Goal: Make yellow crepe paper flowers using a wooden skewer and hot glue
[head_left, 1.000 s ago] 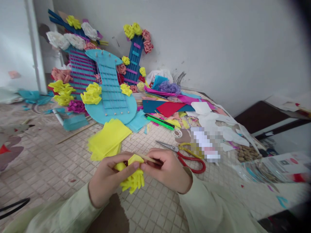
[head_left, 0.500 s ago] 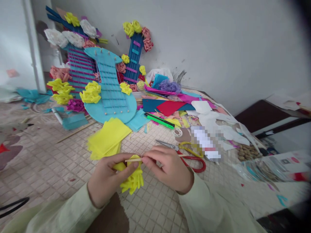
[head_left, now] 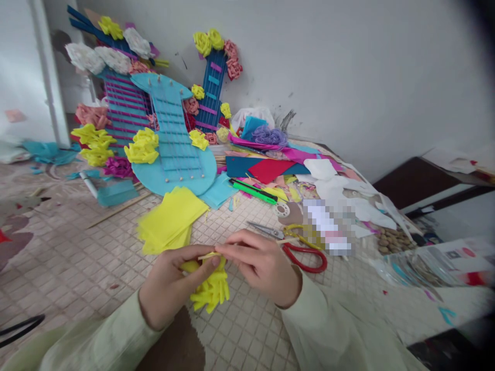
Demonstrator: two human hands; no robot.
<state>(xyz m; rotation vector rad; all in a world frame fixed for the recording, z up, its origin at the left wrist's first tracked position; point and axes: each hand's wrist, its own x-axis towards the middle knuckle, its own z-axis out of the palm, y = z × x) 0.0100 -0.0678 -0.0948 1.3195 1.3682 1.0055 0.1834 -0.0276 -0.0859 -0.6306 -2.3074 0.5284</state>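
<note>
Over the front of the tiled-pattern tabletop, my left hand (head_left: 172, 286) pinches a yellow crepe-paper flower (head_left: 212, 291), whose petals hang below the fingers. My right hand (head_left: 263, 263) grips a thin wooden stick (head_left: 288, 240); its left part lies across the top of the flower, beside my left thumb. The fingertips of both hands are close together there. Behind my left hand lies a stack of yellow paper (head_left: 170, 219). Red-handled scissors (head_left: 305, 257) rest just beyond my right hand.
At the back stand a light-blue cardboard guitar shape (head_left: 176, 154) and a dark-blue one (head_left: 211, 93) with paper flowers. A green cutter (head_left: 253, 191), purple yarn (head_left: 269, 136), paper scraps and white paper (head_left: 332, 190) lie behind the scissors.
My right hand has shifted slightly left and up, its fingertips now nearer my left thumb on the stick. More of the stick shows behind my right hand. The view has shifted slightly.
</note>
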